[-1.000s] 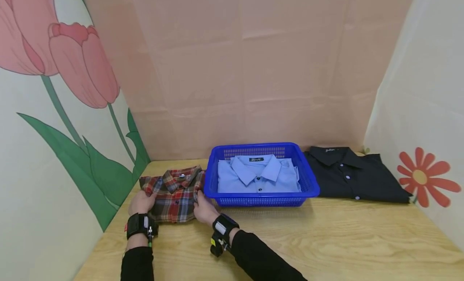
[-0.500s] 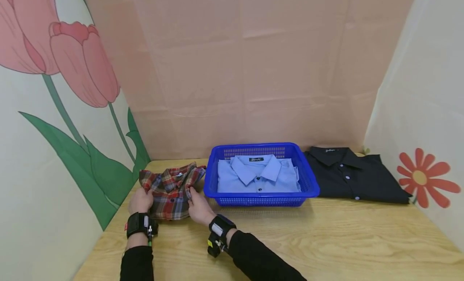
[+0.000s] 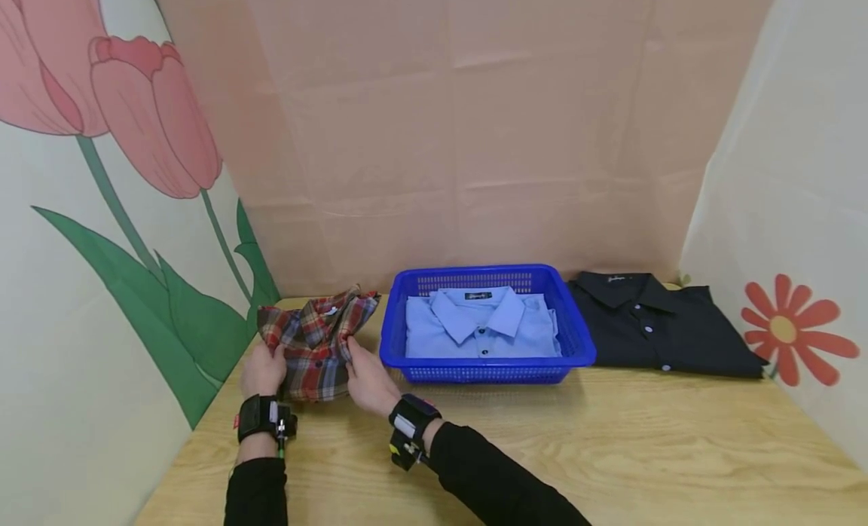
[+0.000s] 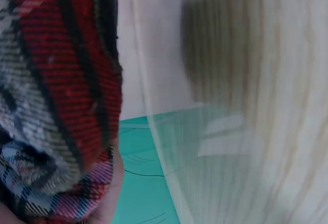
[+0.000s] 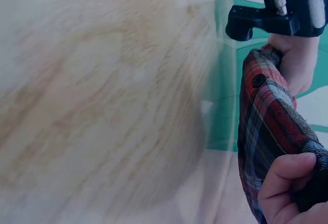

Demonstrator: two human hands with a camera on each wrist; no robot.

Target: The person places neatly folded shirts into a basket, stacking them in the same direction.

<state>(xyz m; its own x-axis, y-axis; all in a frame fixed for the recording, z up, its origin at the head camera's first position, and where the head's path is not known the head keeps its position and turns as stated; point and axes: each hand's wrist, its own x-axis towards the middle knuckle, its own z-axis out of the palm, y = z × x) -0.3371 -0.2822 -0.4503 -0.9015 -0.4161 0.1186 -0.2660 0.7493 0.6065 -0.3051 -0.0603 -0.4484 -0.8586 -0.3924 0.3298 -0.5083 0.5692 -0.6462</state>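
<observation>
A folded plaid shirt (image 3: 315,353), red, grey and dark, is held by its two sides above the left part of the table. My left hand (image 3: 264,370) grips its left side, and my right hand (image 3: 369,379) pinches its right side. In the right wrist view the thumb and curled fingers of the right hand (image 5: 289,188) hold the cloth, with a button facing the camera. Bunched plaid cloth (image 4: 61,80) fills the left of the left wrist view, with only a little of the left hand showing below it.
Right of the plaid shirt stands a blue plastic basket (image 3: 488,371) with a folded light blue shirt (image 3: 484,326) in it. A folded black shirt (image 3: 667,326) lies beside the basket on the wooden table (image 3: 644,443). Walls close off the back and both sides.
The plaid shirt has come up off the table, its middle sagging between the hands. My right hand has moved a little left and up, away from the basket.
</observation>
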